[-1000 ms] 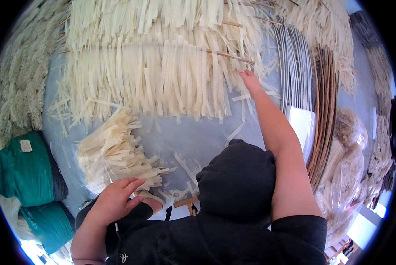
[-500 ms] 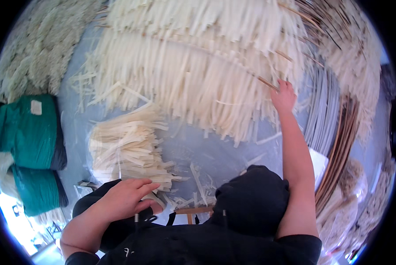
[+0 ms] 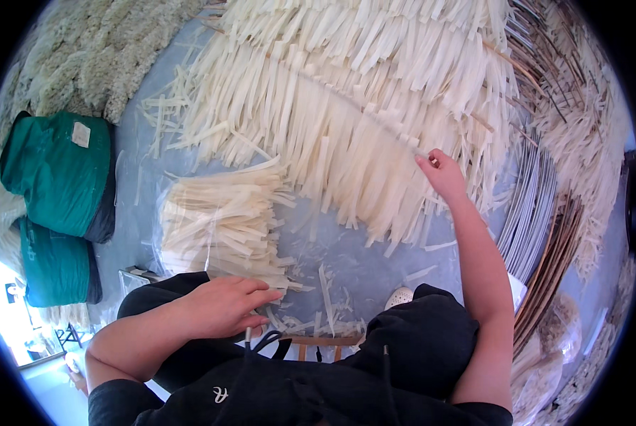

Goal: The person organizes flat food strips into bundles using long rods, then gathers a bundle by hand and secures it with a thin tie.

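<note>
My right hand (image 3: 442, 174) reaches out over the layered cream strips (image 3: 353, 163), its fingers curled in a pinch on one end of a thin stick (image 3: 360, 108). The stick is blurred by motion and slants away to the upper left, across the strips. My left hand (image 3: 227, 305) hovers by my left knee, palm down and holding nothing I can see, with its fingers loosely stretched. Just beyond it lies a bundle of cream strips (image 3: 218, 224), seemingly in clear plastic wrap.
Two green sacks (image 3: 62, 174) are stacked at the left. Grey rods (image 3: 527, 206) and brown sticks (image 3: 552, 263) lie in bunches on the right. Fluffy pale plumes (image 3: 84, 64) fill the far left. Loose strip scraps (image 3: 326, 298) litter the grey floor (image 3: 297, 248) near my feet.
My right hand has moved a little nearer and left, its fingers now more curled, and the stick has shifted with it. My left hand stays by my knee. The whole view has shifted slightly.
</note>
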A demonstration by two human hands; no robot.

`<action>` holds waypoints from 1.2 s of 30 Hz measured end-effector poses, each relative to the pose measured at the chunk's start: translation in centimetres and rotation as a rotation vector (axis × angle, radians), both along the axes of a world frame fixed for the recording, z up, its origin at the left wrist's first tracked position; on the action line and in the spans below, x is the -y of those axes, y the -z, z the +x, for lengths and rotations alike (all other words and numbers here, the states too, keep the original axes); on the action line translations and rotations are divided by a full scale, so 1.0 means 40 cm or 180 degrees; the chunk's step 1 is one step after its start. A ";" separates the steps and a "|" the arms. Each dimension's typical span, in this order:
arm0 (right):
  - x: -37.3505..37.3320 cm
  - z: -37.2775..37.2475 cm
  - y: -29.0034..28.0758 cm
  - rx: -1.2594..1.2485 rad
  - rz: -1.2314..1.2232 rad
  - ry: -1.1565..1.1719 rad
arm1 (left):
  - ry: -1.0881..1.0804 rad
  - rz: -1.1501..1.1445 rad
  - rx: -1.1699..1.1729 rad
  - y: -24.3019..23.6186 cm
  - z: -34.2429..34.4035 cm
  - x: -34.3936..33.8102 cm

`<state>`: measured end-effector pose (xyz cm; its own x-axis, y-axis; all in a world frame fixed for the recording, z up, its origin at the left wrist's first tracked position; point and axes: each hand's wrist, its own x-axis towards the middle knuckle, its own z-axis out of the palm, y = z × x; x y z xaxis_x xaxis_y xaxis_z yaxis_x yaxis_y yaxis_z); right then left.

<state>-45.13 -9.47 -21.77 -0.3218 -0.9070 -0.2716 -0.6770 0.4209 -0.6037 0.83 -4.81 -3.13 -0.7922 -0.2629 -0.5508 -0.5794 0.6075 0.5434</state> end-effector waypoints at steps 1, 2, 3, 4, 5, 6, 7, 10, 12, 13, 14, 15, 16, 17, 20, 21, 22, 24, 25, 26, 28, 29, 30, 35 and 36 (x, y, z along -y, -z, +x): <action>-0.014 0.052 -0.035 -0.0255 -0.0182 0.0217 | 0.0011 -0.0010 -0.0031 -0.006 0.004 -0.007; -0.033 0.085 -0.062 -0.0506 -0.0365 0.0436 | 0.0024 -0.0019 -0.0060 -0.012 0.009 -0.014; -0.056 0.086 -0.083 -0.0534 -0.0390 0.0451 | 0.0038 -0.0043 -0.0089 -0.018 0.010 -0.018; -0.081 0.081 -0.100 -0.0573 -0.0354 0.0551 | 0.0076 -0.0054 -0.0111 -0.025 0.011 -0.022; -0.107 0.077 -0.116 -0.0609 -0.0317 0.0652 | 0.0114 -0.0063 -0.0130 -0.031 0.016 -0.026; -0.138 0.070 -0.136 -0.0648 -0.0340 0.0668 | 0.0130 -0.0083 -0.0170 -0.034 0.023 -0.031; -0.168 0.067 -0.152 -0.0691 -0.0324 0.0725 | 0.0139 -0.0102 -0.0154 -0.037 0.036 -0.037; -0.276 0.048 -0.180 -0.0687 -0.0363 0.0833 | 0.0049 -0.0155 -0.0142 -0.056 0.066 -0.050; -0.357 0.026 -0.181 -0.0641 -0.0442 0.0879 | -0.0057 -0.0209 -0.0151 -0.074 0.082 -0.046; -0.410 0.003 -0.178 -0.0361 -0.0500 0.0968 | -0.0112 -0.0285 -0.0296 -0.073 0.084 -0.035; -0.457 -0.002 -0.177 -0.0039 -0.0558 0.1035 | -0.0186 -0.0365 -0.0402 -0.077 0.092 -0.029; -0.497 0.004 -0.183 -0.0051 -0.0583 0.1031 | -0.0302 -0.0595 -0.0519 -0.076 0.107 -0.023; -0.539 0.008 -0.192 0.0104 -0.0721 0.1071 | -0.0307 -0.0599 -0.0545 -0.081 0.114 -0.013; -0.574 0.009 -0.204 0.0256 -0.0858 0.1112 | -0.0442 -0.0925 -0.0660 -0.086 0.117 0.004; -0.657 0.023 -0.265 0.0621 -0.1197 0.1145 | -0.0670 -0.1735 -0.1135 -0.090 0.129 0.093; -0.703 0.001 -0.291 0.0349 -0.1203 0.1115 | -0.0882 -0.1865 -0.1389 -0.085 0.110 0.131; -0.716 0.001 -0.306 0.0376 -0.1284 0.1092 | -0.1122 -0.2048 -0.1546 -0.103 0.102 0.161; -0.785 -0.034 -0.350 0.0480 -0.1289 0.1298 | -0.1941 -0.1756 -0.1953 -0.106 0.021 0.208; -0.810 -0.053 -0.365 0.0309 -0.1164 0.1243 | -0.1903 -0.1718 -0.1946 -0.101 -0.017 0.223; -0.833 -0.071 -0.357 0.0303 -0.1142 0.1299 | -0.1915 -0.1849 -0.2056 -0.090 -0.057 0.235; -0.881 -0.105 -0.316 -0.0199 -0.0700 0.1090 | -0.1847 -0.1945 -0.2183 -0.038 -0.123 0.253; -0.891 -0.112 -0.282 -0.0297 -0.0600 0.1015 | -0.1803 -0.1790 -0.1706 0.027 -0.138 0.269; -0.904 -0.123 -0.246 -0.0191 -0.0478 0.0998 | -0.1734 -0.1609 -0.1252 0.096 -0.162 0.287; -0.914 -0.142 -0.211 -0.0528 -0.0423 0.1207 | -0.1672 -0.1361 -0.1319 0.256 -0.242 0.315; -0.902 -0.133 -0.226 -0.0668 -0.0508 0.1139 | -0.1688 -0.1439 -0.1240 0.261 -0.253 0.330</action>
<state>-50.46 26.62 -12.72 -0.6563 -0.7538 -0.0325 -0.6204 0.5638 -0.5452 -9.31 -18.01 -13.58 -0.6124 -0.7905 -0.0101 -0.6721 0.5138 0.5332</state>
